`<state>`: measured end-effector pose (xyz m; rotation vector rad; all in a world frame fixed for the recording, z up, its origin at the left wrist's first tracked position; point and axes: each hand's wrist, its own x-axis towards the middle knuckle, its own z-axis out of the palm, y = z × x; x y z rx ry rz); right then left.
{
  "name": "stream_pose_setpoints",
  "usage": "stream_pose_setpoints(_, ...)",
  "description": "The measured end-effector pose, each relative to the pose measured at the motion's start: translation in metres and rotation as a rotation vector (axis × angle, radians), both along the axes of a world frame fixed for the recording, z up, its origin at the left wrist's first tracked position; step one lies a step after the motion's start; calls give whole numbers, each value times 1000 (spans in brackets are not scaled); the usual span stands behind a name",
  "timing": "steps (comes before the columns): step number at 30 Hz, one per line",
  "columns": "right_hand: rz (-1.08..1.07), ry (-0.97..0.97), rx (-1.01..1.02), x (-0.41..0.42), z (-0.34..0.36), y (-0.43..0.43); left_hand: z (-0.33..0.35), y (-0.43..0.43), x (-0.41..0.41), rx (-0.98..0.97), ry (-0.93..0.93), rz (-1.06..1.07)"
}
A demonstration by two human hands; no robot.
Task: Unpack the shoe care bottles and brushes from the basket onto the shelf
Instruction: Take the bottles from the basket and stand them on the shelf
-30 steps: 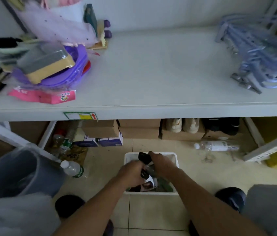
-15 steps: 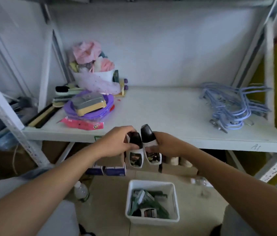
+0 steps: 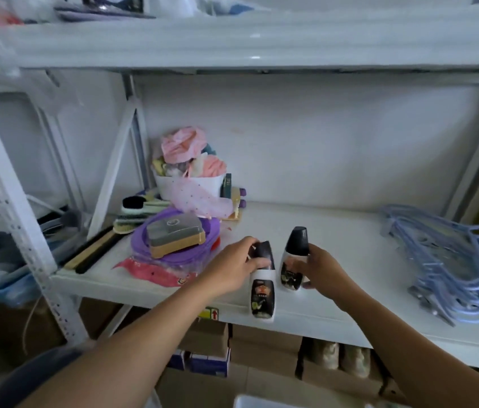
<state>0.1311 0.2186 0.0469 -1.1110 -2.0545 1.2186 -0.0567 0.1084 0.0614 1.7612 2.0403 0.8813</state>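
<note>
A: Nearest you, just the white rim of the basket [image 3: 262,400] shows at the bottom edge; half a second ago you looked straight down into it.

B: Now the hands. Your left hand [image 3: 229,270] is wrapped around the black cap of the left bottle [image 3: 262,293], which hangs tilted in front of the shelf [image 3: 350,248] lip.

A: Your right hand [image 3: 322,270] clasps the body of the right bottle [image 3: 292,260], upright and farther in. Whether its base touches the board, I can't tell.

B: A moment back both bottles sat side by side in front of the edge; now the right one is over the board.

A: Lift the left bottle clear of the lip, straighten it, and set both bases flat before you let go.

B: Use that bare middle patch, between the purple lid [image 3: 173,245] with its brush [image 3: 176,235] and the blue hangers [image 3: 450,260] well off to the right.
</note>
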Motion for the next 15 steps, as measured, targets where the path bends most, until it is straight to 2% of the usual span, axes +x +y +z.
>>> stream_pose_setpoints(4, -30, 24, 46, -33, -11, 38, 4, 53, 0, 109, -42, 12)
stream_pose_setpoints(10, -53, -44, 102, -65, -23, 106, -8, 131, -32, 292, -20, 120)
stream_pose_setpoints(15, -116, -26, 125, -86, -26, 137, -20, 174, -56, 368, -76, 205)
